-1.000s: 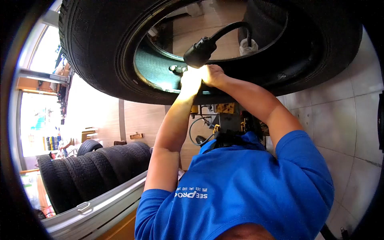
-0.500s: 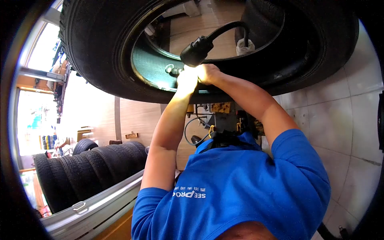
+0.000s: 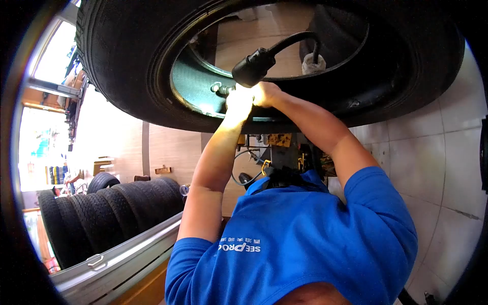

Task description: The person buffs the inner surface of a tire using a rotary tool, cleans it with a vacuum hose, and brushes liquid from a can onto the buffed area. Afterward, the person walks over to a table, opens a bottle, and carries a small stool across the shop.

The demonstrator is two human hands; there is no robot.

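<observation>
Two hands point(image 3: 239, 100) point(image 3: 265, 94) at tool point(image 3: 222, 90) inside tyre point(image 3: 124, 66)

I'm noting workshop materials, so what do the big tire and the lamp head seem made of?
Big tire: dull black rubber, judging by its sidewall rings and tread. Lamp head: probably black plastic, satin, given its soft highlights; painted metal is possible.

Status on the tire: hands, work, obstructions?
Left hand and right hand together inside tire; grip lost in glare. Dark tool beside left hand, end near inner wall; contact unclear. Lamp close above hands, partly blocking view.
</observation>
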